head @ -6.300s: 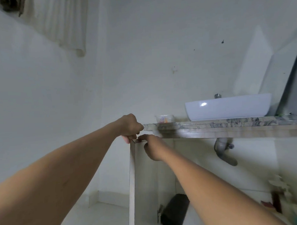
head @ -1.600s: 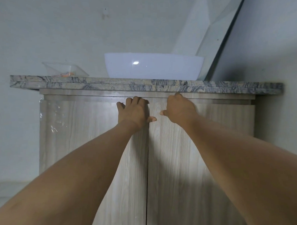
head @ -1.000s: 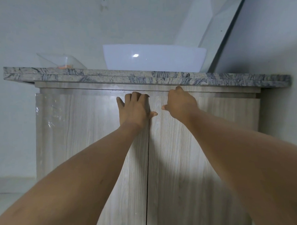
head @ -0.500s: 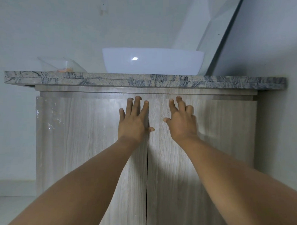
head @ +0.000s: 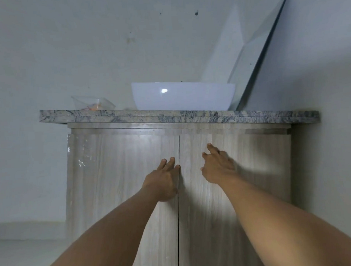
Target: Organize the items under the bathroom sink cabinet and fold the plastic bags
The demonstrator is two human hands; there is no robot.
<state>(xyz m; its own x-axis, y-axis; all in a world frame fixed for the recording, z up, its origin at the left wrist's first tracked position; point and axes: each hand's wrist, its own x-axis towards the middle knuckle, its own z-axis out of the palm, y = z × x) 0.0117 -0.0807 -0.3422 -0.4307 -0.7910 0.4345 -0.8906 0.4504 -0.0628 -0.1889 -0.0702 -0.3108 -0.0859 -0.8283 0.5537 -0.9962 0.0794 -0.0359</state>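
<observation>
Sink cabinet point(head: 170, 126) stands shut beneath a grey veined stone surface point(head: 190, 116), its right side against the wall. Its left door point(head: 116, 184) and right door point(head: 252, 190) meet at a thin dark vertical seam down the middle. The left hand point(head: 162, 183) lies flat on the left door right beside that seam, its fingers point(head: 172, 162) straight and held close together, pointing upward. The right hand point(head: 218, 168) is in front of the right door, a little higher than the left and near the seam. Its fingers point(head: 211, 148) are loosely spread and motion-blurred, so I cannot tell whether they touch the wood. Both bare forearms reach in from the bottom of the view. A wrinkled clear film point(head: 80, 156) covers the outer edge of the left door. On the surface sits a white basin point(head: 183, 97), with a clear plastic container point(head: 93, 104) holding something orange to its left. A mirror point(head: 253, 56) leans against the wall just behind the basin on the right. Pale floor point(head: 25, 257) shows at the lower left.
</observation>
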